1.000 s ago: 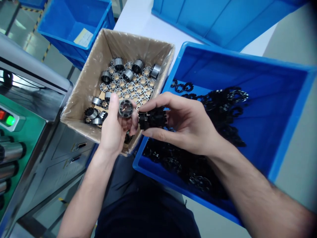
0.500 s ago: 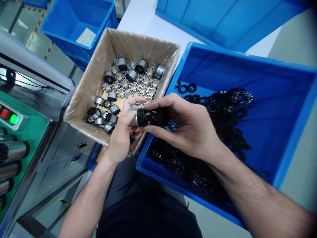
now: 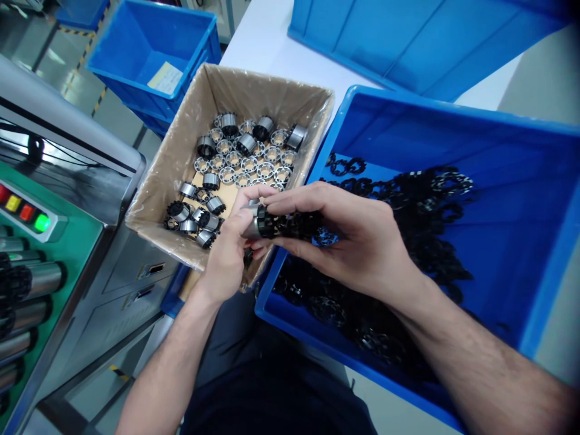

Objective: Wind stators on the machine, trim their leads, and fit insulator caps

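My left hand (image 3: 229,254) is closed around a silver metal ring core (image 3: 252,225), its axis lying roughly sideways. On the core's right end sits a black toothed plastic ring (image 3: 266,221). The thumb and fingers of my right hand (image 3: 348,229) pinch this black ring at its edges, above and below. Other dark parts show behind and between the right fingers; whether they are in the hand or lie in the bin below, I cannot tell. Both hands are over the gap between the cardboard box (image 3: 158,232) and the blue bin (image 3: 348,371).
The plastic-lined box contains silver ring cores (image 3: 249,164), several with black ends. Many black plastic rings (image 3: 435,260) lie heaped in the blue bin. Another blue bin (image 3: 154,36) stands behind, a large one (image 3: 362,42) at the back. At left, a green machine (image 3: 81,223) bears metal cylinders.
The gap between the two hands has narrowed, with the right fingers now against the black ring on the core. The whole view has shifted slightly.
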Action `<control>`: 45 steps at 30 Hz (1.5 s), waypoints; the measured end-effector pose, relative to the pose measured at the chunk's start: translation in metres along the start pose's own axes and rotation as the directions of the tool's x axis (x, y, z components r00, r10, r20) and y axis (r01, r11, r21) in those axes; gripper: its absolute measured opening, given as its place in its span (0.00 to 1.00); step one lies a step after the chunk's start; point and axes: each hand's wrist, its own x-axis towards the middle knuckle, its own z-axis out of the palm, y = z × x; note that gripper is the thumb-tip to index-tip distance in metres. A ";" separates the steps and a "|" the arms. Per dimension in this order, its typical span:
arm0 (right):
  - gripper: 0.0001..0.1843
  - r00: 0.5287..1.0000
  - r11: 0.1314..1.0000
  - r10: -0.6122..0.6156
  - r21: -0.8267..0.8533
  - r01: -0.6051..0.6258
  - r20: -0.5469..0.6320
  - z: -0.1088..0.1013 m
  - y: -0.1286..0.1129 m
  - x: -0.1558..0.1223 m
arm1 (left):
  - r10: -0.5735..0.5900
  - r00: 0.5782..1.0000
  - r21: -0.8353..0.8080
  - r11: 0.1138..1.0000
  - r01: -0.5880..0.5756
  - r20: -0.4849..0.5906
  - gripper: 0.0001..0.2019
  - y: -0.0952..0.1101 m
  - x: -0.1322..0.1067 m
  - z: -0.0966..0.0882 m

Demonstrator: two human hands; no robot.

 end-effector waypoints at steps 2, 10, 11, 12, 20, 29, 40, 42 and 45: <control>0.16 1.000 1.000 -0.007 -0.007 0.007 -0.006 -0.001 0.001 -0.001 | 0.013 1.000 -0.002 1.000 -0.013 0.007 0.20 -0.001 -0.001 -0.001; 0.16 0.998 0.999 0.041 0.004 -0.040 -0.039 0.002 0.000 -0.002 | 0.062 0.997 -0.005 0.998 -0.062 0.042 0.18 -0.004 -0.002 -0.004; 0.16 0.998 0.999 0.052 0.015 -0.052 -0.045 0.003 0.000 -0.002 | 0.067 0.997 -0.003 0.998 -0.066 0.041 0.18 -0.004 -0.002 -0.004; 0.16 0.997 0.998 0.059 0.028 -0.057 -0.048 0.003 -0.001 -0.002 | 0.071 0.997 0.002 0.997 -0.072 0.041 0.18 -0.004 -0.003 -0.004; 0.22 0.992 0.991 0.127 0.030 -0.127 0.012 -0.014 -0.001 -0.002 | 0.049 0.998 0.151 0.987 -0.055 0.047 0.34 -0.001 -0.001 -0.005; 0.19 0.996 0.996 0.065 0.067 -0.061 -0.065 -0.014 -0.001 0.004 | 0.054 0.979 0.101 0.994 -0.034 -0.195 0.33 0.005 0.009 0.000; 0.24 0.965 0.954 0.236 0.215 -0.208 -0.114 0.006 0.005 -0.003 | -0.026 1.000 0.089 0.996 0.025 0.012 0.28 -0.007 0.004 0.000; 0.23 0.963 0.949 0.252 0.219 -0.227 -0.093 0.006 0.005 -0.002 | -0.029 1.000 0.095 0.995 0.028 0.007 0.26 -0.007 0.003 -0.001; 0.21 0.967 0.947 0.243 0.236 -0.218 -0.080 0.007 0.004 -0.001 | -0.010 1.000 0.085 0.996 0.009 0.010 0.25 -0.006 0.002 -0.001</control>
